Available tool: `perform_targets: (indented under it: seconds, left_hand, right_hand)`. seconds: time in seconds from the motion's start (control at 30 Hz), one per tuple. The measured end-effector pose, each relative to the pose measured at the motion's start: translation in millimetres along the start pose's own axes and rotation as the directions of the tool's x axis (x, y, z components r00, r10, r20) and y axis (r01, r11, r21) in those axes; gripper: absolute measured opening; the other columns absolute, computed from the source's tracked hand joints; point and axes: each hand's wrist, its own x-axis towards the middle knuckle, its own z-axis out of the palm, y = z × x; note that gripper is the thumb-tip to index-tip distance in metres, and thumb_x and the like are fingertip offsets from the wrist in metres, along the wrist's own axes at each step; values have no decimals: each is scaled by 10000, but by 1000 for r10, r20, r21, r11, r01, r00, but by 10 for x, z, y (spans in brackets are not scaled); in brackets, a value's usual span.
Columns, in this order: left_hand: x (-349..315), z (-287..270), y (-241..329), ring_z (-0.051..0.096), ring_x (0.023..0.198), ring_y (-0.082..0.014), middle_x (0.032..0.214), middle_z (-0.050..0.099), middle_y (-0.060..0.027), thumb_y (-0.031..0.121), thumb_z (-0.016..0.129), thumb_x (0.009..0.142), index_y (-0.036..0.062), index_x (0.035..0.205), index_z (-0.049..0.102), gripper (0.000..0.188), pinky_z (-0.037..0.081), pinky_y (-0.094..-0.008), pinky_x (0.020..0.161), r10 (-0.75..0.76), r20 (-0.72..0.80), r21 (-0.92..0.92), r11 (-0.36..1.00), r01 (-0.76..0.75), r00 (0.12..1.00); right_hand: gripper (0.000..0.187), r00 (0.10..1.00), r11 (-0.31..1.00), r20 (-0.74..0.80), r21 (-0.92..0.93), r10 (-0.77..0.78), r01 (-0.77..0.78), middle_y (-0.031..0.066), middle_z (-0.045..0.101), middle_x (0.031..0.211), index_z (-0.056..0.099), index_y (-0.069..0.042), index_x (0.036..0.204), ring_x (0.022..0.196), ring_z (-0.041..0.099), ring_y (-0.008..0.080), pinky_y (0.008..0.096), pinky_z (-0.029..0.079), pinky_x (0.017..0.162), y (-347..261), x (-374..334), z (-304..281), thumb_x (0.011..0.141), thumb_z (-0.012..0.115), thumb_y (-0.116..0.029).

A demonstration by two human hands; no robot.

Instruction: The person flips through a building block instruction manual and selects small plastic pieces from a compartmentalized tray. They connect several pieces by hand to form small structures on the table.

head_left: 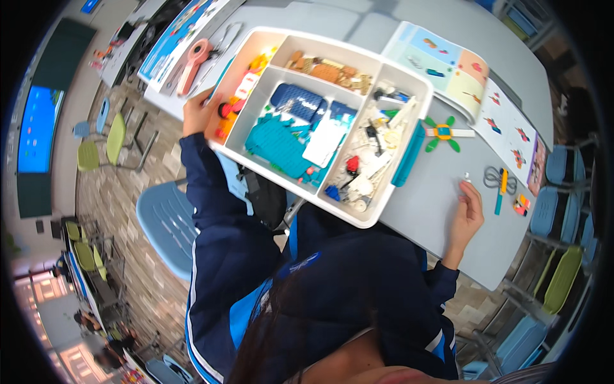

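Observation:
A white compartment box (400,72) full of building bricks sits on the table, tilted across it. My left hand (197,115) grips the box's left wall, fingers partly hidden behind it. Inside are teal plates (275,144), dark blue plates (297,101), brown pieces (327,72) and white and grey pieces (366,176). My right hand (470,214) rests right of the box, fingers curled, with a small pale piece (466,176) at the fingertips. Beyond that hand lies a flower-like build (442,133) with green petals and a white bar.
An open picture booklet (441,64) and instruction pages (508,131) lie at the back right. Nearer are a looped grey piece (491,178), a yellow-and-teal stick (501,192) and a small orange-white build (521,205). A pink tool (194,64) lies left; a blue chair (165,221) stands below.

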Motion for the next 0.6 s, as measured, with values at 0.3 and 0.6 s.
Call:
perform_targets:
  seconds: [0.3, 0.6]
  left_hand:
    - [-68, -57, 177, 707, 825, -291, 950, 720, -212, 370, 729, 844, 115, 1150, 718, 398, 536, -351, 756, -81, -28, 16, 997, 82, 996]
    - [-38, -58, 407, 691, 902, -257, 1092, 703, -148, 264, 724, 848, 103, 1161, 713, 352, 542, -342, 765, -9, -86, 30, 999, 12, 996]
  right_hand:
    - [235, 970, 987, -186, 73, 156, -145, 107, 644, 1084, 639, 53, 1145, 897, 617, 139, 269, 502, 854, -367, -283, 408, 911, 622, 49]
    - [186, 991, 982, -81, 165, 108, -94, 138, 640, 1000, 644, 82, 1112, 794, 595, 148, 269, 500, 726, -524, -290, 768, 946, 608, 6]
